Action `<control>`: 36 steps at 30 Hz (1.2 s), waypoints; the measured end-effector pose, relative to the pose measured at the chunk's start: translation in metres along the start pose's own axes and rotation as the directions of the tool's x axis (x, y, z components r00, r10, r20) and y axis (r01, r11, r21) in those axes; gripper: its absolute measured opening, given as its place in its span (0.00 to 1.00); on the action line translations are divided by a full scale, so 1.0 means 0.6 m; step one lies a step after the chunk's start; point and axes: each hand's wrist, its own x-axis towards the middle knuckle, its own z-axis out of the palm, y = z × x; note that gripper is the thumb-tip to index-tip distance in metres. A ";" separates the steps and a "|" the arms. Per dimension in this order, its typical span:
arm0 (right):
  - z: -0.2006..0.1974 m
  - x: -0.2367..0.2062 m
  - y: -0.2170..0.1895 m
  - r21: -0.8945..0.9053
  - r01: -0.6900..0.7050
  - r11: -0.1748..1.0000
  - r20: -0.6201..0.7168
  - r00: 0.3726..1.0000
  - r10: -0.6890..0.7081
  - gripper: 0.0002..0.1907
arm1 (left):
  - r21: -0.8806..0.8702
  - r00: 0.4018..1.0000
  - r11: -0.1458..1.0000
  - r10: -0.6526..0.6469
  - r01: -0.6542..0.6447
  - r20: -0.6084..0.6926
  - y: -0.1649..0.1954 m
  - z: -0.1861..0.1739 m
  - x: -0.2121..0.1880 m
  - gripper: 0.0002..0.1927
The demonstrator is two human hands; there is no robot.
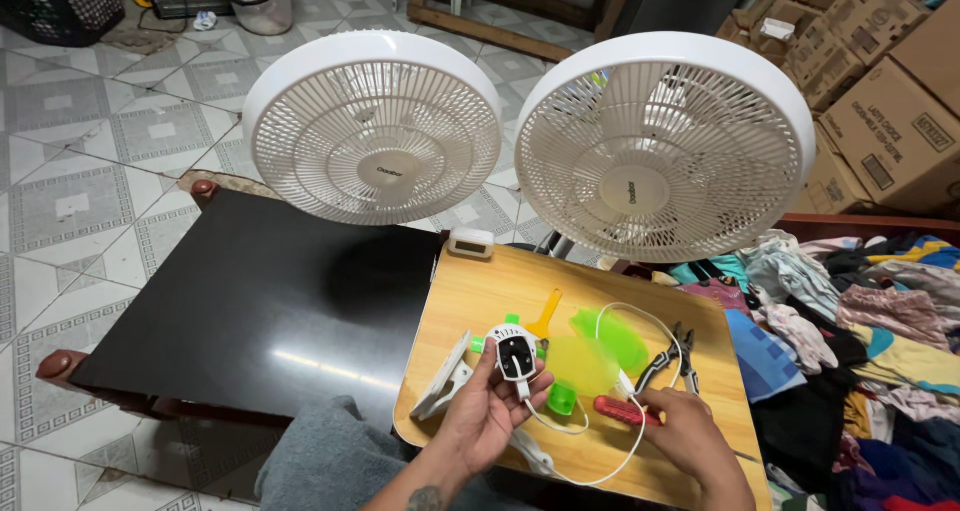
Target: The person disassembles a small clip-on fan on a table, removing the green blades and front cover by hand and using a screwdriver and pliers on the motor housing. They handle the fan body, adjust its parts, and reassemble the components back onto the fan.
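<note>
A: What do the fingers hold?

B: The fingers [487, 363] of the left hand [483, 418] are closed around a small white fan motor unit [515, 354] with a black middle part and green pieces at its sides. It is lifted a little above the wooden tabletop [470, 296], near its 7 o'clock part. The right hand [690, 441] pinches a red-handled screwdriver [622, 410], lying low at 5 o'clock.

A: How does the unit look?

B: Round and white. A thin white cable [640, 316] goes out from it in a big loop over the tabletop.

A: What is around it?

B: A yellow-green translucent blade [585, 363] just beside it at 3 o'clock, a green blade [612, 333] behind that, pliers [668, 359] further right, and a white clip base [443, 379] at 9 o'clock.

A: Any containers or packages?

B: A dark mesh basket [60, 6] at 10 o'clock on the tiled floor; I cannot tell what is inside. Brown cardboard boxes [890, 121] with dark rectangular labels are stacked at 2 o'clock. A pile of clothes [860, 321] lies at 3 o'clock. Two big white fans [372, 126] stand at 12 o'clock.
</note>
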 end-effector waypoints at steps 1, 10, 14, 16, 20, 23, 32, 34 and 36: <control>0.000 0.000 0.002 0.006 0.042 0.999 -0.024 0.999 -0.042 0.18 | 0.004 1.000 1.000 0.000 0.000 0.005 -0.001 -0.001 0.001 0.34; -0.017 0.013 0.112 -0.252 -0.190 0.949 0.085 0.972 0.217 0.17 | 0.046 1.000 0.999 -0.001 0.002 -0.004 0.000 -0.011 0.008 0.33; -0.033 0.006 0.165 -0.176 -0.281 0.943 0.053 0.954 0.294 0.19 | 0.038 1.000 0.999 0.017 -0.016 -0.021 0.001 -0.017 0.012 0.32; -0.036 0.005 0.174 -0.194 -0.281 0.940 0.046 0.954 0.295 0.22 | 0.036 0.999 0.999 0.034 -0.034 -0.001 0.005 -0.018 0.012 0.33; -0.032 0.004 0.158 -0.164 -0.277 0.947 -0.013 0.960 0.279 0.17 | 0.038 0.991 0.996 0.078 -0.083 0.110 0.021 -0.016 0.005 0.33; -0.032 0.001 0.134 -0.174 -0.301 0.938 -0.035 0.953 0.300 0.13 | 0.034 0.980 0.986 0.158 -0.163 0.121 0.034 -0.011 -0.004 0.32; -0.051 -0.009 0.088 -0.134 -0.375 0.917 -0.041 0.927 0.373 0.14 | 0.006 0.962 0.962 0.272 -0.272 0.035 0.068 -0.016 -0.006 0.34; -0.046 -0.008 0.082 -0.188 -0.275 0.943 0.079 0.953 0.293 0.19 | 0.010 0.948 0.949 0.315 -0.315 0.051 0.073 -0.018 -0.002 0.34; -0.043 -0.006 0.087 -0.129 -0.313 0.941 0.115 0.938 0.328 0.21 | 0.008 0.929 0.933 0.356 -0.359 0.104 0.078 -0.021 -0.003 0.33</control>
